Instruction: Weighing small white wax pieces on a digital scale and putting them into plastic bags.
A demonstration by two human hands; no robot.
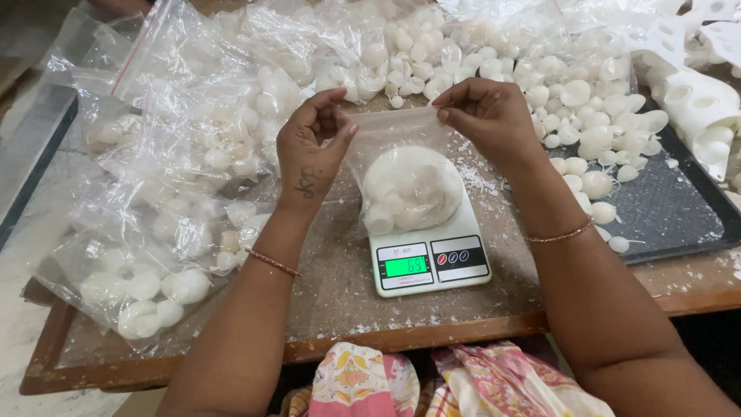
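Both forearms reached in from the near edge of the table [324, 270], wrists bent inward. The left hand [312, 150] and the right hand [486, 116] each pinched a top corner of a small clear bag [405, 177] of white shell-like pieces, fingers closed on the plastic — the bag resting on a white kitchen scale [428, 259] with a lit green display. Filled bags [170, 224] were heaped along the left side, reaching close to the left forearm. To the right, loose white pieces [587, 108] spread over a dark tray [664, 208] that ran under the right forearm. Bare, flake-strewn table lay between the scale and the near edge — open room, bounded by a wooden rim.
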